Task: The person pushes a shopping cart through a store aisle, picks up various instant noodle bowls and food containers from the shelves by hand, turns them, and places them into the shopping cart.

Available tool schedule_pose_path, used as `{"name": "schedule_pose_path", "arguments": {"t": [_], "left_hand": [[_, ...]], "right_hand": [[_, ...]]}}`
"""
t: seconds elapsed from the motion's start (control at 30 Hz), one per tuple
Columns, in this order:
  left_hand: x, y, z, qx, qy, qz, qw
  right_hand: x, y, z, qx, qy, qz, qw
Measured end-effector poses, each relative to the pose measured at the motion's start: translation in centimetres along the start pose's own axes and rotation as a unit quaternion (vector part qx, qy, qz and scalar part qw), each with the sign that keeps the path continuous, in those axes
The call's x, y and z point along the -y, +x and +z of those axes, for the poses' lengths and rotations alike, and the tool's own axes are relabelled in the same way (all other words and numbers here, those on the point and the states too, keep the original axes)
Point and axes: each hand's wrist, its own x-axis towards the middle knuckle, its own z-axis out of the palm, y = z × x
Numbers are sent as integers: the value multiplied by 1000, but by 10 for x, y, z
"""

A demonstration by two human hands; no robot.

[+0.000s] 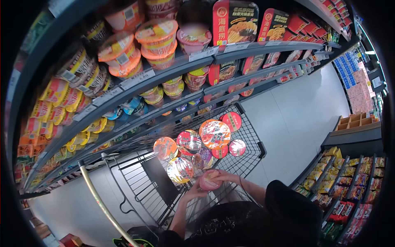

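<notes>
Pink cup: the pink instant-noodle cup is held between both hands, over the near side of the wire shopping cart; clock directions below run from this cup.
Left hand: the left hand grips the cup's 8 o'clock side, fingers curled against it.
Right hand: the right hand grips from 2 o'clock, its fingers reaching over the top.
Cart load: a large orange-rimmed noodle bowl at 12, a red-and-black tub at 11, an orange tub and a shiny yellow-edged tub toward 10, a small pink-rimmed tub near 1.
Cart handle: the yellow bar lies near 9.
Noodle shelves: the long grey shelving spans 9 to 1, stocked with cups and bowls.
Packet rack: the sloped rack of bagged goods stands at 3.
</notes>
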Motion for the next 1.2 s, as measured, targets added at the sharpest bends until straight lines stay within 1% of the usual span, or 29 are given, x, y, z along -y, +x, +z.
{"name": "schedule_pose_path", "arguments": {"t": [0.03, 0.07, 0.1, 0.13, 0.17, 0.2, 0.23, 0.27, 0.3, 0.33, 0.37, 0.43, 0.47, 0.5, 0.53, 0.6, 0.63, 0.67, 0.7, 0.73, 0.77, 0.83, 0.87, 0.93, 0.97, 1.03, 1.07, 1.17, 1.2], "left_hand": [[-14, -13, 11, -9, 6, -24, 1000], [-4, -15, 7, -35, 152, -8, 988], [-29, -19, 29, -40, 153, -1, 987], [-76, -29, 65, -159, 363, -6, 918], [-107, -35, 87, -267, 550, -17, 791], [-113, -35, 91, -294, 594, 111, 740], [-115, -36, 95, -317, 625, 233, 674], [-120, -34, 102, -324, 623, 229, 674], [-125, -32, 109, -293, 506, 223, 780], [-129, -30, 114, -256, 375, 217, 864], [-126, -30, 118, -267, 371, 216, 862], [-123, -32, 122, -320, 309, 225, 867], [-129, -33, 130, -315, 284, 256, 869], [-134, -32, 136, -325, 282, 256, 866], [-137, -31, 142, -313, 215, 282, 881], [-152, -36, 163, -300, 112, 313, 894], [-165, -39, 173, -298, 77, 321, 896], [-169, -40, 171, -311, 101, 331, 885], [-170, -41, 169, -322, 126, 337, 875], [-172, -43, 169, -342, 135, 360, 857], [-179, -46, 170, -359, 146, 385, 837], [-203, -61, 187, -339, 116, 386, 850], [-209, -65, 188, -336, 125, 389, 849], [-212, -72, 185, -333, 136, 390, 848], [-212, -76, 189, -335, 137, 388, 848], [-214, -81, 202, -336, 42, 373, 864], [-212, -80, 202, -358, 59, 369, 856], [-209, -80, 205, -361, 40, 363, 858], [-210, -80, 203, -354, 42, 363, 861]], "right_hand": [[36, -24, 12, 25, 1, -3, 1000], [54, -39, 21, 30, -2, -6, 1000], [69, -53, 26, 34, 40, 14, 999], [78, -63, 31, 39, 85, 37, 995], [81, -68, 35, 44, 84, 38, 995], [87, -69, 38, 48, 57, -5, 997], [93, -70, 42, 52, 30, -46, 997], [112, -75, 50, 27, 23, -51, 998], [129, -81, 61, 3, 16, -56, 998], [125, -75, 62, -77, -61, -135, 986], [119, -70, 62, -154, -135, -213, 955], [148, -77, 71, -180, -169, -360, 900], [163, -82, 75, -169, -169, -359, 902], [180, -88, 78, -119, -226, -368, 894], [196, -95, 82, -69, -281, -375, 881], [225, -114, 102, -60, -210, -399, 891], [231, -111, 98, -90, -304, -438, 841], [235, -107, 92, -119, -393, -470, 781], [236, -102, 89, -125, -345, -476, 799], [241, -96, 85, -103, -294, -462, 830], [245, -98, 94, -67, -105, -379, 917], [250, -92, 97, -31, -56, -439, 896], [253, -92, 99, -28, -53, -440, 896], [254, -95, 104, -10, 41, -403, 914], [252, -95, 108, -9, 44, -401, 915], [250, -95, 113, 42, 116, -393, 911], [248, -94, 115, 41, 117, -393, 911], [237, -92, 120, 60, 225, -357, 904], [234, -88, 121, 49, 204, -372, 904]]}}
